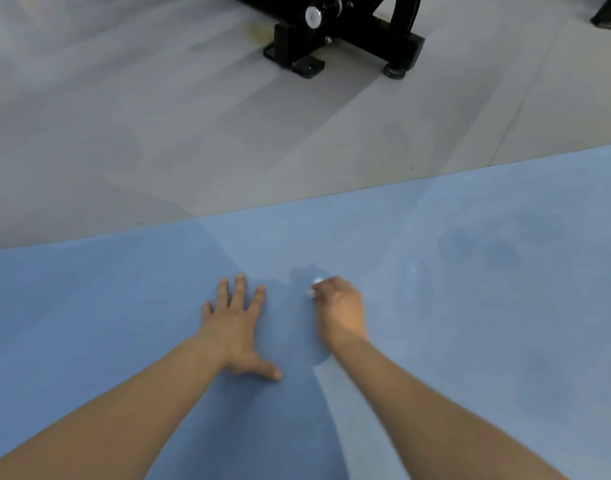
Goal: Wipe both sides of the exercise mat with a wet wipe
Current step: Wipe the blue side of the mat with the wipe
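Note:
A blue exercise mat (470, 306) lies flat on the floor and fills the lower half of the view. My left hand (236, 323) presses flat on it with fingers spread and thumb out to the right. Just right of it, my right hand (340, 308) is curled round a small white wet wipe (314, 287), of which only a bit shows past the fingertips, held down on the mat. Darker damp patches mark the mat around both hands and at the far right.
Grey floor (158, 133) lies beyond the mat's far edge. The black metal base of an exercise machine (338, 39) stands at the top centre, with another black foot (609, 15) in the top right corner.

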Demonstrator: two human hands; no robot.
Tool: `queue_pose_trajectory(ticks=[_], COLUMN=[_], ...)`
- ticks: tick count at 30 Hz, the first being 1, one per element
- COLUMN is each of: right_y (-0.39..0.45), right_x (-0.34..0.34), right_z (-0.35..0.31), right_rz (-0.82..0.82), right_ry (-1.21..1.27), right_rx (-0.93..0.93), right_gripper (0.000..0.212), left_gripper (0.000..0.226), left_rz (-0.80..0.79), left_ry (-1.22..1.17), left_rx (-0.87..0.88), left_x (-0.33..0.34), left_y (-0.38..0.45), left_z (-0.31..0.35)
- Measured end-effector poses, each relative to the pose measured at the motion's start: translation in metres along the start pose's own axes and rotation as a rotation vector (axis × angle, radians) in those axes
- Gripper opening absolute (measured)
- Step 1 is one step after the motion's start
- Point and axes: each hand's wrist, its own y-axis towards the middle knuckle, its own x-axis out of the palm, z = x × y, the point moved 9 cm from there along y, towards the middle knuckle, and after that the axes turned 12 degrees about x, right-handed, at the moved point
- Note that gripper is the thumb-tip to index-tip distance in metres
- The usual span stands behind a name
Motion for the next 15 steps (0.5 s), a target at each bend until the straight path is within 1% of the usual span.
queue_pose_trajectory(ticks=[2,3,5,6,7,9,11,13,15], right_y=[-0.036,-0.049,-0.056,-0.051,-0.043,-0.021,0.008,0.034,0.05], right_x=[0.03,0.039,0.036,0.033,0.028,0.008,-0.026,-0.065,-0.101], right_z=[-0.034,-0.046,-0.053,-0.047,-0.035,0.0,0.044,0.09,0.131], right_rz=[-0.169,-0.207,-0.187,-0.166,-0.153,-0.124,-0.063,0.065,0.191], right_ry=[0.06,0.065,0.064,0.026,-0.025,-0.13,-0.237,-0.287,-0.268], right_rx=[-0.06,-0.121,-0.281,-0.325,-0.33,-0.282,-0.185,-0.068,0.05], right_gripper=[0.01,0.01,0.017,0.019,0.022,0.03,0.031,0.024,0.019], left_gripper=[0.166,0.168,0.169,0.169,0.169,0.168,0.168,0.169,0.169], left_rz=[-0.039,-0.056,-0.074,-0.08,-0.084,-0.077,-0.064,-0.067,-0.08], left_ry=[0.027,0.03,0.021,0.022,0.026,0.043,0.074,0.093,0.09], left_rx=[-0.014,-0.023,-0.035,-0.039,-0.043,-0.029,0.027,0.064,0.063], left_x=[0.001,0.002,0.003,0.003,0.003,0.002,0.0,-0.001,-0.001], left_y=[-0.001,0.0,0.001,0.001,0.001,0.003,0.004,0.005,0.007], left_z=[0.002,0.004,0.008,0.009,0.009,0.012,0.017,0.02,0.021])
